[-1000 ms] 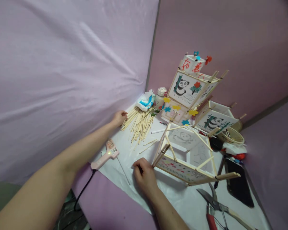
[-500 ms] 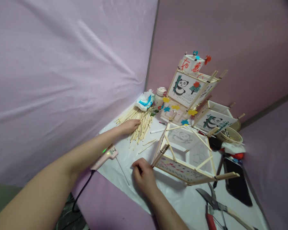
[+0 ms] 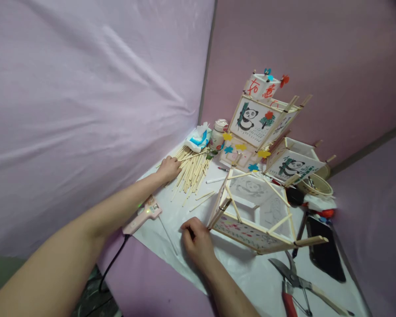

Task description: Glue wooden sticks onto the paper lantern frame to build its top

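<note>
My left hand (image 3: 170,169) is closed at the left side of a spread pile of thin wooden sticks (image 3: 193,172). One stick juts out from its fingertips across the top of the pile. Loosely curled, my right hand (image 3: 198,240) rests on the table, and nothing shows in its fingers. Just right of it stands a box-shaped lantern frame (image 3: 251,235) of sticks and drawn panels, with short sticks across its corners. Between my arms, a pink glue gun (image 3: 142,219) lies beside a white glue stick (image 3: 168,234).
Tiered panda lanterns (image 3: 255,121) stand at the back, another lantern (image 3: 288,165) to their right. A tissue pack (image 3: 198,138) and a bottle (image 3: 219,134) sit behind the sticks. Pruning shears (image 3: 293,277) and a phone (image 3: 325,248) lie at right. The glue gun's cord (image 3: 114,264) hangs over the edge.
My left hand has moved left and slightly back over the pile, and a stick now extends from its fingers. The right hand stays in place.
</note>
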A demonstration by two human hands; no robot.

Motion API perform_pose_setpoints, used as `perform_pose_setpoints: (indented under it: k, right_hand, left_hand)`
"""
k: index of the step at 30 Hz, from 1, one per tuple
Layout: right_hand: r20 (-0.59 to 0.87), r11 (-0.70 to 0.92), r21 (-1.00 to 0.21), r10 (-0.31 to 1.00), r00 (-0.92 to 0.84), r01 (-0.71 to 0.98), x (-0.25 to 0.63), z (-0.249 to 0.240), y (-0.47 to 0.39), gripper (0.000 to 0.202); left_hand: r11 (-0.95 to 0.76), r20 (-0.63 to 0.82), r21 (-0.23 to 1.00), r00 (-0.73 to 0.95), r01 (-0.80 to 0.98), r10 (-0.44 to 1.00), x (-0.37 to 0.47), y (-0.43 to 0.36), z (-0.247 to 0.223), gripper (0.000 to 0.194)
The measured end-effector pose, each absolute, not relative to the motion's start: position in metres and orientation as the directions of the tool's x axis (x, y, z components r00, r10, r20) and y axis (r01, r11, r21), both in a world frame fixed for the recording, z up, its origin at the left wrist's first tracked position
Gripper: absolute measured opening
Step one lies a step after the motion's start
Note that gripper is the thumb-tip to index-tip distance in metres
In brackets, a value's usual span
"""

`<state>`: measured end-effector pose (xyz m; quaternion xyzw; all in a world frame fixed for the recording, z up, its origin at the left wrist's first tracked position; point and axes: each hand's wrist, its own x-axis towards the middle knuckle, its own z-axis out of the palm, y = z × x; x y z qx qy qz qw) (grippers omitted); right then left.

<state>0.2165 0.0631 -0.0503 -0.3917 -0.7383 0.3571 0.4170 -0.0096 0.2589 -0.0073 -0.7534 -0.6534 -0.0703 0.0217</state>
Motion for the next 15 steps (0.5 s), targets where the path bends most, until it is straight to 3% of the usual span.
perform_pose_setpoints:
  k: [3, 10, 15]
  right_hand:
    - [0.333, 0.437, -0.855, 0.876, -0.35, 0.28, 0.217, -0.05, 0.063, 0.02]
    - [0.334, 0.436, -0.858, 0.875, -0.35, 0.272, 0.217, -0.05, 0.063, 0.02]
    - [0.324, 0.425, -0.863, 0.88, -0.347, 0.273, 0.217, -0.051, 0.063, 0.02]
  left_hand:
    - [-0.134, 0.158, 0.055, 0.124, 0.989, 0.98, -0.003, 0.258, -0.007, 0.038]
    - [-0.347, 0.04, 0.071, 0.345, 0.935, 0.938, 0.001, 0.266, -0.013, 0.041]
    - [-0.35, 0.044, 0.065, 0.348, 0.934, 0.936, -0.011, 0.274, -0.02, 0.043]
